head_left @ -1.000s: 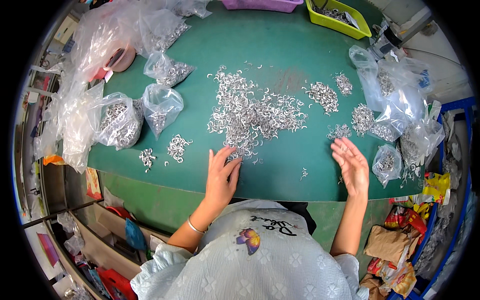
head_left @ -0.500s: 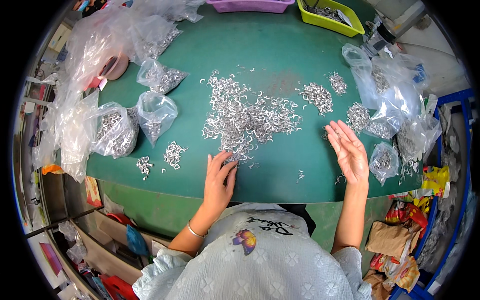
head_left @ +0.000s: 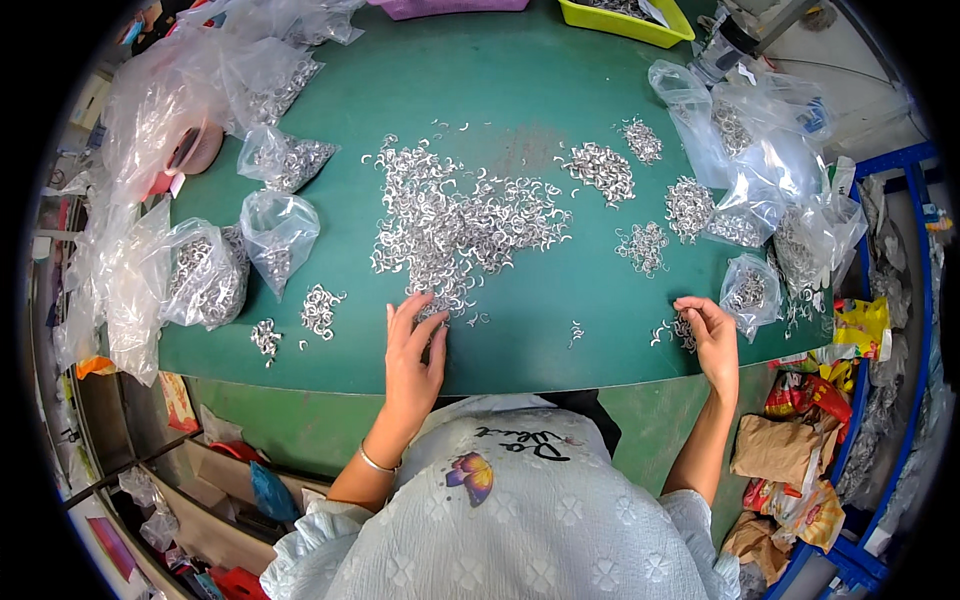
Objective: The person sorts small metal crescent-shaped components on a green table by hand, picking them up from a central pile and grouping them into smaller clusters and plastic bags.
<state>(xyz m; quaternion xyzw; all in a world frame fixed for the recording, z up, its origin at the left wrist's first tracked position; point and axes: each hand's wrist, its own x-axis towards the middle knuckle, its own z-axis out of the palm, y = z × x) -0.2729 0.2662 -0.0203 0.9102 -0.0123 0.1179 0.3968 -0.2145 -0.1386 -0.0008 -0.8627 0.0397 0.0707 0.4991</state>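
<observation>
A large loose pile of small silvery crescent-shaped metal pieces (head_left: 450, 215) lies in the middle of the green table. At its near edge my left hand (head_left: 412, 352) has its fingers apart, the fingertips touching a few crescents. Farther right, my right hand (head_left: 714, 345) is turned down with its fingers bent together beside a small scatter of pieces (head_left: 664, 332). Whatever its fingertips hold, if anything, is hidden. Beyond that hand lie separate heaps of similar pieces (head_left: 642, 248), with a larger heap (head_left: 602, 173) farther back.
Clear plastic bags of metal pieces stand at left (head_left: 208, 285) and right (head_left: 748, 292). Two small heaps (head_left: 322, 310) lie near the left bags. A yellow-green tray (head_left: 625, 22) and a purple tray (head_left: 450, 8) sit at the far edge. A blue rack (head_left: 915, 210) stands right.
My right hand has come nearer and turned from palm-up with fingers spread to bent fingers over the small scatter. My left hand stays at the pile's edge. The whole view has shifted slightly.
</observation>
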